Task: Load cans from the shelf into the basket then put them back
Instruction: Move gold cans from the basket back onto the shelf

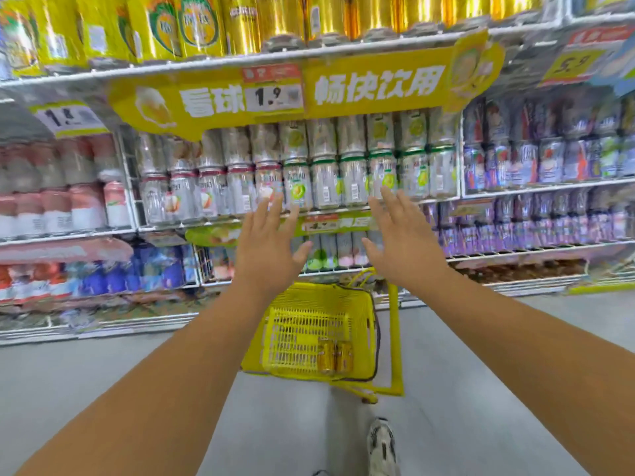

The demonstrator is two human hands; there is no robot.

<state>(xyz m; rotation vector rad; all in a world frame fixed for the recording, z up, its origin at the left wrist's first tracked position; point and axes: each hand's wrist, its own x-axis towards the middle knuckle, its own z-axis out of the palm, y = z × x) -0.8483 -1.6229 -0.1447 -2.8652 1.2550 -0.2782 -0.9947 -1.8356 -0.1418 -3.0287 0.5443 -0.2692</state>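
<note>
A yellow basket (360,314) stands on the floor below the shelves. Two gold cans (335,355) lie in its near right corner. Both arms reach forward above it. My left hand (266,249) and my right hand (400,242) are raised side by side with straight, spread fingers and hold nothing. Their fingertips are level with a row of silver cans (326,173) on the middle shelf, with no clear contact. Tall gold cans (240,25) fill the top shelf. The picture is blurred by motion.
A yellow banner (343,91) with price tags hangs under the top shelf. Pink bottles (86,201) stand at the left, purple cans (549,159) at the right. Grey floor lies in front, with my shoe (381,444) near the bottom edge.
</note>
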